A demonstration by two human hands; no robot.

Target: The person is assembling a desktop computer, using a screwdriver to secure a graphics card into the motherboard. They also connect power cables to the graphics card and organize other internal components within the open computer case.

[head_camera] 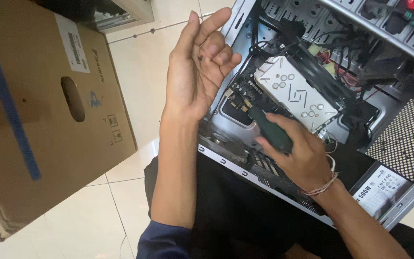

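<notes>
An open grey computer case (410, 192) lies across my lap with its inside showing. My right hand (299, 149) grips the dark green handle of a screwdriver (268, 127), whose tip points down at the motherboard (239, 91) beside a large white cooler (294, 93). My left hand (198, 62) is raised palm-up above the case's left edge, fingers curled loosely; something tiny and dark seems to rest on the fingers, too small to tell. A string bracelet is on my right wrist.
A big brown cardboard box (39, 115) with a blue stripe stands on the pale tiled floor (142, 72) to the left. Black cables (341, 48) and drive bays fill the case's upper part. A power supply (382, 187) sits at lower right beside a perforated panel (408, 139).
</notes>
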